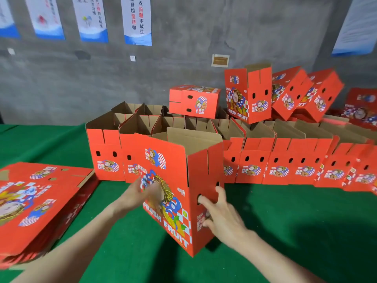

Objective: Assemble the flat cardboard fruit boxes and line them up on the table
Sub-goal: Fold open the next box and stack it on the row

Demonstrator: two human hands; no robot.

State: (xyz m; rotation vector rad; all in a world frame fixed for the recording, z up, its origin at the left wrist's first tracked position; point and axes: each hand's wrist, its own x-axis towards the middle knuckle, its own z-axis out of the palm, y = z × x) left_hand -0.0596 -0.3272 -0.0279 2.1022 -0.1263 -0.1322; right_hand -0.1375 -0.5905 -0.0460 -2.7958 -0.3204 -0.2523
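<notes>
1. The red printed cardboard fruit box [173, 190] is standing upright with its top flaps open, at the centre of the green cloth-covered surface [285, 231], just in front of the row. Cannot tell whether its base is fully resting.
2. The left hand [138, 193] is reaching in from lower left, forearm extended, palm lying against the box's wide printed face. Its fingers are blurred but looking straight, not curled.
3. The right hand [222, 213] is reaching in from lower right, fingers spread and pressing on the narrow side panel. The index fingertip [201, 199] is sitting at an oval vent hole.
4. A row of assembled open-topped red boxes [265, 160] is standing side by side behind. More tilted red boxes [247, 92] are lying on top.
5. A stack of flat red cardboard boxes [40, 201] is lying at left, apart from the upright box.
</notes>
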